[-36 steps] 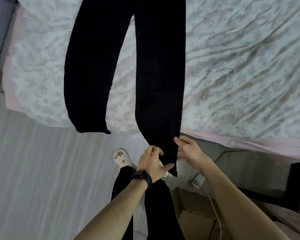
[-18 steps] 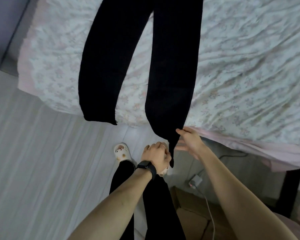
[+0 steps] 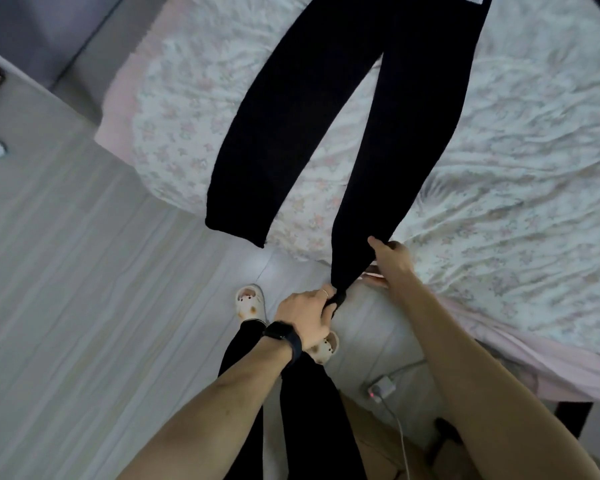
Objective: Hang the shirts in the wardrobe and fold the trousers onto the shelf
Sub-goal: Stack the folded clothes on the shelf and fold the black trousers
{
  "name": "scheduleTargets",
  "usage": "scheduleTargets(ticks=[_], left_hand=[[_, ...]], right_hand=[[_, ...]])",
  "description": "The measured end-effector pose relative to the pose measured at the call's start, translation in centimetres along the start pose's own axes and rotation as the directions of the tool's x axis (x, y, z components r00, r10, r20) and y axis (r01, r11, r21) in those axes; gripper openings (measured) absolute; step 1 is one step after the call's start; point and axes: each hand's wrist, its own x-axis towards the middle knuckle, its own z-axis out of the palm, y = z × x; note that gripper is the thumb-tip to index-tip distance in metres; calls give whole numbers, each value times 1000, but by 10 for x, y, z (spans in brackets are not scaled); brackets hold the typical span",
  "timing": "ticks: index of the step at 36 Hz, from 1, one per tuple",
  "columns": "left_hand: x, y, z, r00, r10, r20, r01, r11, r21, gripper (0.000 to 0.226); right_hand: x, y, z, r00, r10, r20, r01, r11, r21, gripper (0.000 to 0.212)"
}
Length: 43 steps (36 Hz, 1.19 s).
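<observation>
I see the pair of long black trousers (image 3: 309,116) spread flat on the bed with the pale floral sheet (image 3: 516,168). The waist lies toward the far side and both legs run to the near edge of the mattress. The leg on my left ends free, its hem just over the edge above the pale grey plank floor (image 3: 84,271).

The other leg is drawn off the bed toward me and bunched narrow at its end. My left hand (image 3: 305,315) has its fingers (image 3: 326,308) clenched round that hem, the cloth gathered in the fist. That wrist carries a black watch (image 3: 284,336), and a thin ring (image 3: 325,292) sits on one finger.

My right hand (image 3: 392,256) sits higher on the same leg, at the bed's edge. Its thumb (image 3: 373,241) lies on top of the cloth at the leg's outer side. The other fingers go under the fabric, grasping that edge, though I cannot tell how tightly.

Below, white slippers with small faces (image 3: 250,301) stand on the floor, and a white charger with a red light (image 3: 381,389) lies near the bed.
</observation>
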Motion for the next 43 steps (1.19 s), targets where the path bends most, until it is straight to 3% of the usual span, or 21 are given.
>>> scheduleTargets(ticks=[4, 8, 12, 15, 23, 29, 36, 40, 43], left_hand=[[-11, -23, -33, 992, -101, -77, 92, 990, -109, 22], [-15, -74, -64, 945, -305, -114, 231, 876, -423, 6], [-7, -140, -98, 884, -441, -156, 301, 792, -531, 12], [9, -187, -114, 846, -521, -110, 373, 728, -576, 10], [104, -301, -128, 862, -507, 15, 473, 794, -382, 24], [148, -339, -129, 909, -410, 75, 412, 862, -295, 28], [168, -346, -123, 910, -398, 120, 416, 876, -246, 24], [159, -338, -134, 908, -375, 185, 405, 899, -164, 16], [150, -323, -149, 914, -347, 210, 384, 907, -173, 26]], right_hand=[[-4, -35, 22, 990, -132, -55, 122, 980, -158, 24], [-20, -75, 77, 967, -255, -7, 246, 941, -231, 16], [-26, -106, 139, 944, -317, 91, 329, 890, -315, 19], [-19, -117, 178, 946, -306, 106, 322, 862, -392, 21], [49, -142, 286, 940, -323, 110, 319, 717, -619, 27], [85, -142, 321, 936, -349, 54, 286, 660, -695, 31], [86, -126, 332, 947, -322, 18, 262, 735, -626, 34], [83, -130, 326, 977, -203, 64, 202, 787, -583, 31], [75, -142, 315, 992, -77, 105, 124, 800, -587, 30]])
